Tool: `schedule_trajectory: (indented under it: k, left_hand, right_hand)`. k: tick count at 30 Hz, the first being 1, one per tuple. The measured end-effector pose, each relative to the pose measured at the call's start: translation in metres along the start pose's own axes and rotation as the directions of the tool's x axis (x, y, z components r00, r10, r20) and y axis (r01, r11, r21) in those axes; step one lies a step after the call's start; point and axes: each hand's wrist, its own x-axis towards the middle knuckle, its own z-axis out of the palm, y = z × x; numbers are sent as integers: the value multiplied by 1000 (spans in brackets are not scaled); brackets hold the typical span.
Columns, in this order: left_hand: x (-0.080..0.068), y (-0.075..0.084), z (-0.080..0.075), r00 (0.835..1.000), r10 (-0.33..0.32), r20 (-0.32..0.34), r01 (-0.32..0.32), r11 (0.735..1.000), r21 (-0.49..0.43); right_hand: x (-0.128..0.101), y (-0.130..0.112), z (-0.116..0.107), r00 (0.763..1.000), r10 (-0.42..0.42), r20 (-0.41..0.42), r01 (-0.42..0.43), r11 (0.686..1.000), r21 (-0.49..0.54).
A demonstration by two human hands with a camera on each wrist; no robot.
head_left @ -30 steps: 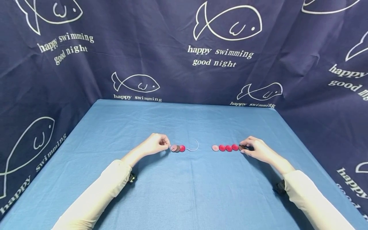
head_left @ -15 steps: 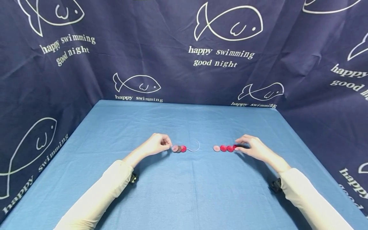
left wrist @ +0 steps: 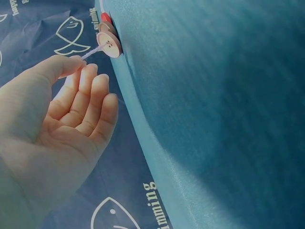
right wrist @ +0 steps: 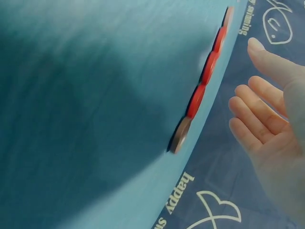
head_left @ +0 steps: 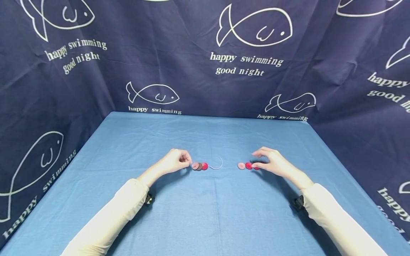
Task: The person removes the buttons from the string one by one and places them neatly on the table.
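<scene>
My left hand pinches the end of a thin white string between thumb and fingers. On that string sit a pink button, a brown button and a red button. The string's loose tail curves away beyond the red one. Over the second row of buttons hovers my right hand, its thumb and fingers spread and holding nothing. That row has a pink button, three red buttons and a brown button; in the head view the hand covers its right end.
A blue cloth covers the table. Behind and beside it hang dark blue curtains printed with white fish and lettering. A small black device is at the right cuff, and another at the left.
My right hand has moved left along the button row, away from the brown button at its right end, and its fingers have spread. The left hand keeps its pinch on the string.
</scene>
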Motion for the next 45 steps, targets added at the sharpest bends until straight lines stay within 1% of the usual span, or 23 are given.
schedule_trajectory:
  k: [4, 11, 20, 25, 30, 32, 37, 39, 41, 45]
  left_hand:
    - [-1, 1, -1, 1000, 4, 1, -4, 1000, -1]
    - [-1, 2, -1, 1000, -6, 1, 6, 1000, 3]
    - [-2, 5, -1, 1000, -10, 1, 10, 1000, 2]
    - [-2, 7, -2, 1000, -21, 6, 21, 1000, -5]
    - [-3, 7, -2, 1000, -22, 7, 22, 1000, -12]
    - [-2, 5, -1, 1000, -23, 5, 23, 1000, -17]
    - [-2, 2, 0, 1000, -22, -4, 22, 1000, -14]
    - [-2, 2, 0, 1000, -19, -7, 19, 1000, -9]
    - [-2, 2, 0, 1000, -19, -6, 19, 1000, -8]
    - [-2, 2, 0, 1000, -16, -4, 16, 1000, -5]
  right_hand:
    - [7, -4, 3, 1000, -17, -1, 17, 1000, 7]
    - [17, -13, 6, 1000, -20, 23, 18, 999, 48]
    - [26, -18, 13, 997, -59, 47, 57, 998, 38]
    - [32, -22, 17, 996, -52, 69, 48, 997, 54]
    - [38, -29, 22, 994, -72, 83, 65, 994, 89]
    - [40, -32, 24, 993, -81, 89, 70, 990, 119]
    - [45, -39, 27, 988, -59, 140, 31, 980, 195]
    - [47, -40, 29, 987, -54, 153, 22, 979, 200]
    - [48, -41, 31, 986, -64, 151, 35, 981, 192]
    - [50, -42, 35, 987, -122, 108, 107, 985, 134]
